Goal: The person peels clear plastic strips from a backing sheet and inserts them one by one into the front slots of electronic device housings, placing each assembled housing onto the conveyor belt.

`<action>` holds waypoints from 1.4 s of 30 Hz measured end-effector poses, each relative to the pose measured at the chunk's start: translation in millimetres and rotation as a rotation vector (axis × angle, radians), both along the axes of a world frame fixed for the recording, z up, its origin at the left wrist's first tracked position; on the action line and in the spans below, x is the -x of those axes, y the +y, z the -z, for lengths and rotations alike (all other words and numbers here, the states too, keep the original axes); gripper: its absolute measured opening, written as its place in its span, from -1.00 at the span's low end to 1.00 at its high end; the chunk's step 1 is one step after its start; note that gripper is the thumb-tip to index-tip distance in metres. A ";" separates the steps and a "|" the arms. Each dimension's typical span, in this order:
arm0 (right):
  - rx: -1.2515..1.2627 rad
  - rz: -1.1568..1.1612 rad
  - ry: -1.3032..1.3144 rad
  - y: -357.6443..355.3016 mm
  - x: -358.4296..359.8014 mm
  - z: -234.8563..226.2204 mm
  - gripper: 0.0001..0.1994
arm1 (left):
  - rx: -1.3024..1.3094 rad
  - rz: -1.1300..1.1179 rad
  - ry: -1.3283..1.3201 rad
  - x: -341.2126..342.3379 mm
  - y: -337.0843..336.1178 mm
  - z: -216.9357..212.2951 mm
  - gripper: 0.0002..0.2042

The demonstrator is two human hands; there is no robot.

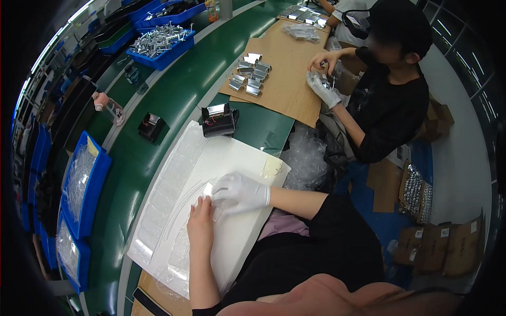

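Note:
My left hand (201, 220) is bare, its fingers bent and drawn together over a white sheet (226, 152). Close against it is my right hand (241, 193) in a white glove, fingers curled downward. Between the fingertips of both hands is a small piece of clear plastic film (209, 188), bright with glare; its exact shape is hard to make out. More clear film strips (167, 192) lie along the left part of the sheet, and loose film (179, 263) trails by my left forearm. Just beyond the sheet stands a black device with a silver curved top (219, 118).
A second black device (151, 126) sits on the green conveyor (139, 179). Blue bins (84, 181) of clear film stand left; another blue bin (161, 50) holds metal parts. A co-worker (392, 89) handles a part beside cardboard (287, 68) bearing several silver pieces (250, 71).

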State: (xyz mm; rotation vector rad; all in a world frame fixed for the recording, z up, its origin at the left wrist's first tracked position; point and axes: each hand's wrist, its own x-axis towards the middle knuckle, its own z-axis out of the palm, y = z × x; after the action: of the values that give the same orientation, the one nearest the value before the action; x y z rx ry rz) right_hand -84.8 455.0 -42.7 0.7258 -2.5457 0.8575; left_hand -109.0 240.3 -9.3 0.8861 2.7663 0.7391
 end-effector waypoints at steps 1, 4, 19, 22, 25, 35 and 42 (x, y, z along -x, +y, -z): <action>-0.003 0.000 0.001 -6.0 -2.5 -2.2 -0.61 | -0.003 0.000 0.001 -0.3 1.8 0.0 -0.75; 0.171 0.297 -0.048 -29.1 -8.6 -2.1 -0.51 | -0.015 -0.081 -0.046 -3.4 5.4 5.3 -0.75; 0.443 0.349 -0.404 -43.3 -2.2 -10.4 -0.65 | -0.175 -0.139 0.125 -8.6 14.5 -10.5 -0.83; 0.372 0.350 -0.340 -48.7 1.4 -8.9 -0.71 | -0.100 -0.072 0.287 0.6 15.8 -6.3 -0.87; 0.284 0.377 -0.305 -57.0 3.6 -7.0 -0.79 | 0.109 -0.028 0.432 18.0 10.7 -3.6 -0.90; 0.568 0.280 -0.449 -53.6 1.4 -12.0 -0.74 | 0.061 -0.030 0.303 24.5 -10.1 -3.9 -0.83; 0.452 0.304 -0.546 -53.0 -0.9 -23.0 -0.79 | 0.053 -0.147 0.095 28.5 -14.2 -4.1 -0.81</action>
State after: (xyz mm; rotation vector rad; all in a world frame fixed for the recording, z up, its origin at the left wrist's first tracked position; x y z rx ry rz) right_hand -83.9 402.0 -19.7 -0.0478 -2.6338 1.6094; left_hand -137.5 226.1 -5.2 0.7330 2.9454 0.6579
